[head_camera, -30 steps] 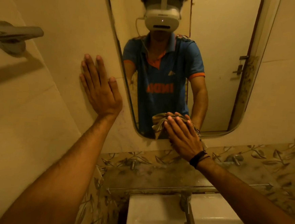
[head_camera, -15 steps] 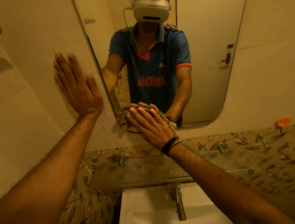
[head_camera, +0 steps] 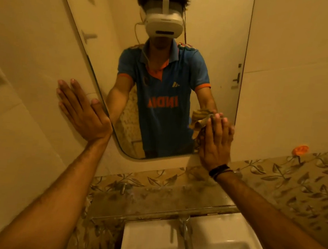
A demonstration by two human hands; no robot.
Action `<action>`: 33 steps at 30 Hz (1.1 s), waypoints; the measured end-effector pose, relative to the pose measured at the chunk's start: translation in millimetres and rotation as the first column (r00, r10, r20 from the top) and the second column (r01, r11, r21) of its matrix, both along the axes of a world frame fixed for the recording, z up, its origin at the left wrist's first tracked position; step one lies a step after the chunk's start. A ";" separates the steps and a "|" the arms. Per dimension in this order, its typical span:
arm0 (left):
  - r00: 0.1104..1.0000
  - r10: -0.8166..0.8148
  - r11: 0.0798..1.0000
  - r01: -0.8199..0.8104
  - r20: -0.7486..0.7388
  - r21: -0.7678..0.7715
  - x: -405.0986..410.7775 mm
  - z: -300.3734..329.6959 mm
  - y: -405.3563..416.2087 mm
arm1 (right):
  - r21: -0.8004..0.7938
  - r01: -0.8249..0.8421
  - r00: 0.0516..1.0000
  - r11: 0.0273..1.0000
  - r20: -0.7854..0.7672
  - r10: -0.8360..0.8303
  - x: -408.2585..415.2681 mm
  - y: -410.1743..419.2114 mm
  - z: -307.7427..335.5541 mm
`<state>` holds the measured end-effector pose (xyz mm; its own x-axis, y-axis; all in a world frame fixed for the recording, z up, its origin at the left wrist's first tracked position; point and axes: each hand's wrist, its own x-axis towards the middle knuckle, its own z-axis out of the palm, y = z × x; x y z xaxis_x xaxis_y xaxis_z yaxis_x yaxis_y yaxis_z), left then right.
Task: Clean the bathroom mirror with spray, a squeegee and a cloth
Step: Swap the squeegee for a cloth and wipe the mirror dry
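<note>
We see the left hand (head_camera: 81, 111) pressed flat against the cream wall tile (head_camera: 36, 65), fingers straight and spread a little, pointing up and to the left. Its thumb lies just beside the slanted left edge of the mirror (head_camera: 110, 41), and the forearm reaches up to it from the lower left corner. It holds nothing.

Moving right, we meet the mirror itself, showing a reflected person in a blue jersey with orange trim and a white headset. Below the glass runs a band of leaf-patterned tile (head_camera: 282, 182), then a cloudy glass shelf (head_camera: 153, 200) on a metal rail, a steel tap (head_camera: 187, 238) and the white basin (head_camera: 218, 246).

Farther right, our right hand (head_camera: 215, 144) lies flat with straight fingers close together, pushing the cloth (head_camera: 200, 123) against the lower right corner of the mirror. The crumpled olive cloth bulges out to the left of the fingers, and the hand hides most of the rest. The fingertips reach the mirror's right edge. A dark band circles the wrist, and the forearm crosses over the shelf's right end and the basin's corner.

An orange flower motif (head_camera: 301, 150) sits on the tile far right.
</note>
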<state>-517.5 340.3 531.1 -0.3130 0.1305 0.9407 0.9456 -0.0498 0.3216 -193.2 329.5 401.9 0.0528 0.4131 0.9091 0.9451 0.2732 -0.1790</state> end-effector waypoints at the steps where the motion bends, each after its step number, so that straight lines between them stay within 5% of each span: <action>1: 1.000 -0.003 1.000 0.003 0.010 -0.003 0.9 -0.4 0.3 | 0.005 -0.013 0.999 1.000 0.037 0.013 -9.9 -0.8 -1.3; 6: 1.000 0.021 1.000 -0.020 0.011 -0.019 2.3 -1.4 -0.9 | -0.043 -0.176 0.877 0.983 0.448 0.177 -70.1 -11.4 -10.9; 11: 1.000 0.004 1.000 -0.004 0.015 -0.013 -0.5 -1.1 -1.1 | -0.058 -0.163 0.779 0.985 0.605 0.164 -42.6 -4.2 5.4; 16: 1.000 0.006 1.000 -0.006 0.022 -0.008 3.6 -0.5 -1.5 | 0.011 -0.016 0.985 1.000 0.172 0.014 39.1 3.4 30.7; 19: 0.999 0.018 1.000 -0.017 0.047 -0.027 7.2 0.2 -2.2 | 0.008 0.028 0.987 1.000 -0.162 -0.026 62.2 6.1 59.7; 22: 0.997 0.026 0.998 -0.022 0.069 -0.064 8.4 -3.0 -4.3 | 0.043 0.008 0.976 0.999 -0.218 0.001 52.3 3.8 74.4; 27: 0.996 0.024 0.994 -0.016 0.081 -0.107 7.0 -3.2 -5.1 | 0.050 -0.071 0.978 0.996 0.201 0.059 21.5 -2.2 58.6; 33: 0.997 0.018 0.991 -0.007 0.079 -0.133 5.9 -8.4 -10.0 | -0.026 -0.117 0.700 0.993 0.707 0.101 -14.6 -7.7 32.6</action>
